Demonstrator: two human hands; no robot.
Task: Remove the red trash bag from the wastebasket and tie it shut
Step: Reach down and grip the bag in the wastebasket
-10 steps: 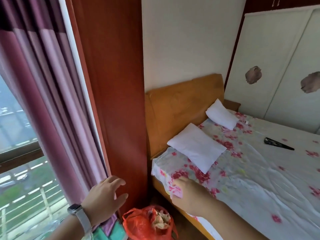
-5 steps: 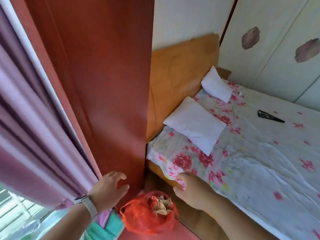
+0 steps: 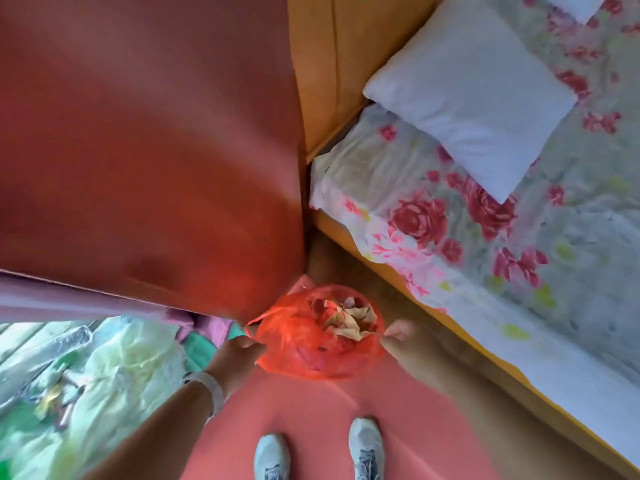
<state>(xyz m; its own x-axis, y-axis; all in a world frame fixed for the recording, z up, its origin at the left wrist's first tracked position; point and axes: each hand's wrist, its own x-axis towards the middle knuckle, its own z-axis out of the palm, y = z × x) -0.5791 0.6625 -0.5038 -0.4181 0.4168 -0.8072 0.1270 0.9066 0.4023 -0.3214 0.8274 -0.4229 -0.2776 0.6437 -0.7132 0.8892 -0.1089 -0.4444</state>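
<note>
The red trash bag (image 3: 313, 337) sits low on the floor between the red wooden panel and the bed, its mouth open with crumpled paper showing inside. The wastebasket under it is hidden by the bag. My left hand (image 3: 239, 351) grips the bag's left edge near a handle loop. My right hand (image 3: 398, 332) pinches the right edge of the bag. The picture is blurred by motion.
A bed with a floral sheet (image 3: 485, 237) and a white pillow (image 3: 474, 98) lies to the right. A red wooden panel (image 3: 156, 150) stands to the left. Clear plastic bags (image 3: 104, 368) lie bottom left. My shoes (image 3: 365, 448) stand on the pink floor.
The view has tipped down toward the floor. Both hands dropped from the panel and the bed edge onto the two sides of the red bag.
</note>
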